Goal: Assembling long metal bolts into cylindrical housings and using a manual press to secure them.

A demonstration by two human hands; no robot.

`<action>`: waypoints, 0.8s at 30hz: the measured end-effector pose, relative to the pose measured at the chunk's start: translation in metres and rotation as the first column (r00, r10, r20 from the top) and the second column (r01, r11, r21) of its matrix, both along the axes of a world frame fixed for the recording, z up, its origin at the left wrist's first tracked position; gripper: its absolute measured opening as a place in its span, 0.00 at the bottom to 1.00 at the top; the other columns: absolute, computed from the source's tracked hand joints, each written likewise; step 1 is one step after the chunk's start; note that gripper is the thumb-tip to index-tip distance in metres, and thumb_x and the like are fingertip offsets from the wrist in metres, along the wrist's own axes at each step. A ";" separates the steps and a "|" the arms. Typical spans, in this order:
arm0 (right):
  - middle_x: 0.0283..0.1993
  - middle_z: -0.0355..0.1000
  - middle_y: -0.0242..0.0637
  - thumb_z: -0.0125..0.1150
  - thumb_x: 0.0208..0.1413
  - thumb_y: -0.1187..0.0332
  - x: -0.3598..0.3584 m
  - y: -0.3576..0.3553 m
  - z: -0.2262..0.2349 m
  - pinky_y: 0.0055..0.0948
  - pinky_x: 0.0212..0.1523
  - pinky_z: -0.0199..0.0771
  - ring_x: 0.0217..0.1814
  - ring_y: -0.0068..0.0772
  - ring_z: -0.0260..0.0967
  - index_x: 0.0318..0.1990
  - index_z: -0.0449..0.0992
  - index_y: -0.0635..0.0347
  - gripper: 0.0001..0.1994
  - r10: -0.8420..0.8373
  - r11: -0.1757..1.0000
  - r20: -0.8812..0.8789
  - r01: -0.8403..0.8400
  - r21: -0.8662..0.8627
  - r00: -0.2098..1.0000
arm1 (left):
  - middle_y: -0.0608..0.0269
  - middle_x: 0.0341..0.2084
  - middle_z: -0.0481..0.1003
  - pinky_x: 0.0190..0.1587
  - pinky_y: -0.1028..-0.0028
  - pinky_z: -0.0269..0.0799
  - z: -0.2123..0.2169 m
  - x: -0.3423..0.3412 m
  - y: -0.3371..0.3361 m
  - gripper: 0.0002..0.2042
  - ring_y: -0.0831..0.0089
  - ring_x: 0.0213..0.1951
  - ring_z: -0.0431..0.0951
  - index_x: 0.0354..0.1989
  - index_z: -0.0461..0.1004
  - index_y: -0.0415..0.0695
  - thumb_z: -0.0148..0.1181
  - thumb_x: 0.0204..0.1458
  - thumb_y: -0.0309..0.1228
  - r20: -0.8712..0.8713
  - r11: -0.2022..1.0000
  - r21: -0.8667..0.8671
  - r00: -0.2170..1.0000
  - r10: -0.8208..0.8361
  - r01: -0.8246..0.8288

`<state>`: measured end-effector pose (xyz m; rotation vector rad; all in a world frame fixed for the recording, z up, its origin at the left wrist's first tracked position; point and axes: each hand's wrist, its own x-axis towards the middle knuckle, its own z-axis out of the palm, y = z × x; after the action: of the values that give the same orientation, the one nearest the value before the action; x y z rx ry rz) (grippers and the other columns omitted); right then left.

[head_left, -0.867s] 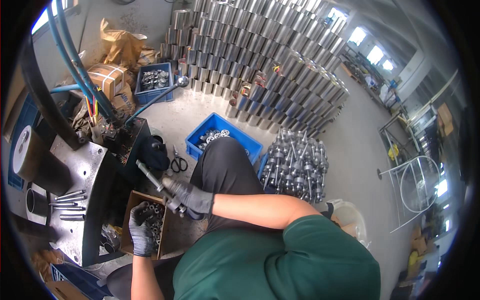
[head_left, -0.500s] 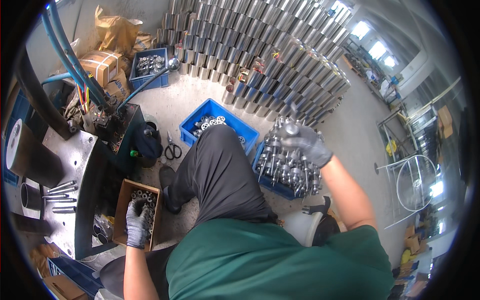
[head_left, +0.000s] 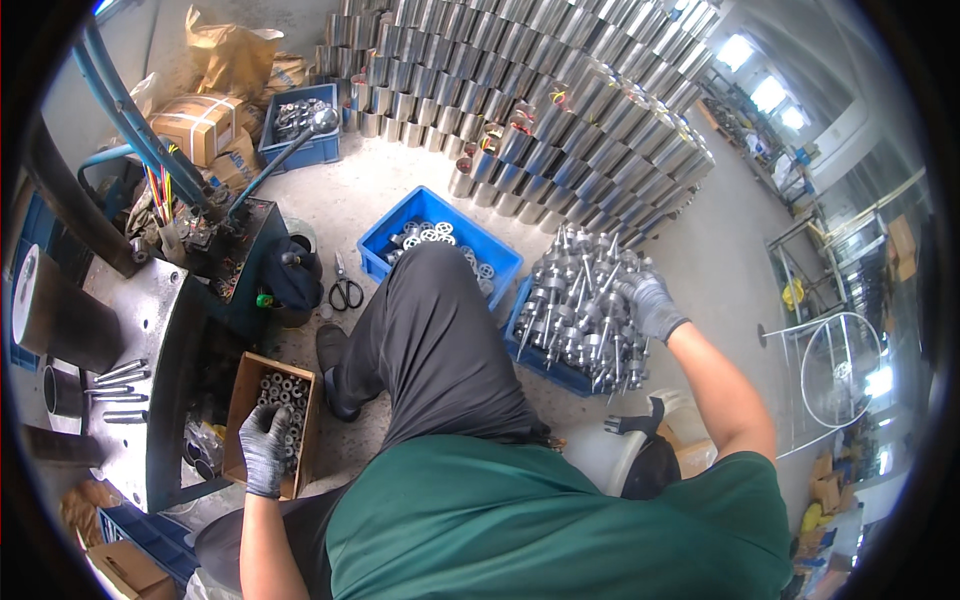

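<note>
My left hand (head_left: 264, 452), in a grey glove, is over the near left side of a cardboard box (head_left: 243, 392). Its fingers are curled together, and whatever they hold is hidden. Many small metal rings (head_left: 290, 392) fill the box. On the right, my gloved right hand (head_left: 655, 305) reaches to the edge of a heap of metal shafts (head_left: 575, 300) with round collars. Its fingers bend round a shaft there, the tips partly hidden among the parts. The heap rises above a blue crate (head_left: 548, 372).
A blue bin (head_left: 375, 258) of pale round parts stands beyond my knee. Scissors (head_left: 346, 292) lie on the floor. At left are a metal bench (head_left: 165, 330) with short rods and a lever machine (head_left: 262, 225). Stacked steel cylinders (head_left: 540, 120) form a wall ahead.
My right hand has moved right and down from above the shafts to the heap's right edge. My left hand has shifted slightly left and drawn back from the rings.
</note>
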<state>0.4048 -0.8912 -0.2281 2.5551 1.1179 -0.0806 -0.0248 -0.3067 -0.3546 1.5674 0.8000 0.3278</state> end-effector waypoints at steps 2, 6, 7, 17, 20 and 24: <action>0.65 0.71 0.43 0.68 0.47 0.63 0.010 -0.006 -0.008 0.52 0.78 0.50 0.75 0.51 0.58 0.57 0.80 0.53 0.26 -0.125 0.989 0.085 0.118 0.088 0.989 | 0.65 0.30 0.79 0.43 0.71 0.73 -0.001 -0.001 0.001 0.16 0.77 0.35 0.76 0.41 0.79 0.35 0.67 0.62 0.40 0.002 0.997 0.055 0.999 -0.047 0.047; 0.67 0.68 0.47 0.59 0.60 0.62 0.016 0.014 -0.038 0.54 0.77 0.49 0.73 0.52 0.60 0.63 0.75 0.55 0.23 -0.331 0.885 0.218 0.221 0.410 0.918 | 0.69 0.27 0.76 0.35 0.77 0.69 -0.004 -0.020 -0.007 0.16 0.82 0.30 0.71 0.40 0.80 0.38 0.63 0.64 0.42 0.115 0.996 -0.085 0.993 0.025 -0.015; 0.68 0.68 0.47 0.57 0.63 0.60 0.022 0.025 -0.049 0.54 0.77 0.49 0.72 0.54 0.60 0.63 0.75 0.55 0.22 -0.358 0.863 0.211 0.236 0.446 0.909 | 0.70 0.26 0.75 0.32 0.77 0.68 -0.003 -0.033 -0.007 0.15 0.83 0.28 0.70 0.41 0.80 0.38 0.62 0.65 0.41 0.070 0.994 -0.101 0.997 -0.036 0.043; 0.73 0.63 0.41 0.54 0.62 0.52 0.042 0.027 -0.098 0.58 0.73 0.50 0.73 0.54 0.56 0.68 0.69 0.41 0.27 -0.315 0.947 0.456 0.245 0.208 0.832 | 0.41 0.43 0.81 0.51 0.53 0.73 0.003 -0.014 0.006 0.19 0.46 0.48 0.81 0.47 0.79 0.40 0.58 0.63 0.45 -0.273 0.911 0.391 0.962 -0.022 0.132; 0.82 0.46 0.42 0.60 0.60 0.47 0.015 0.076 -0.050 0.57 0.75 0.51 0.78 0.50 0.52 0.72 0.66 0.42 0.32 -0.461 0.887 0.156 0.446 0.120 0.874 | 0.40 0.43 0.80 0.53 0.52 0.73 0.031 -0.015 0.009 0.21 0.44 0.49 0.80 0.50 0.78 0.40 0.58 0.61 0.47 -0.345 0.856 0.468 0.937 -0.050 0.218; 0.61 0.70 0.51 0.69 0.56 0.60 0.088 0.074 -0.062 0.49 0.68 0.63 0.65 0.57 0.64 0.66 0.69 0.59 0.31 -0.208 0.940 0.323 0.097 0.327 0.923 | 0.40 0.41 0.80 0.51 0.50 0.74 0.013 -0.010 0.026 0.21 0.42 0.46 0.80 0.47 0.76 0.38 0.56 0.62 0.47 -0.337 0.800 0.548 0.940 -0.057 0.244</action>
<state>0.4933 -0.8175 -0.2903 2.7698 0.8407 0.5371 -0.0349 -0.2804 -0.3418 2.2983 0.8451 0.2221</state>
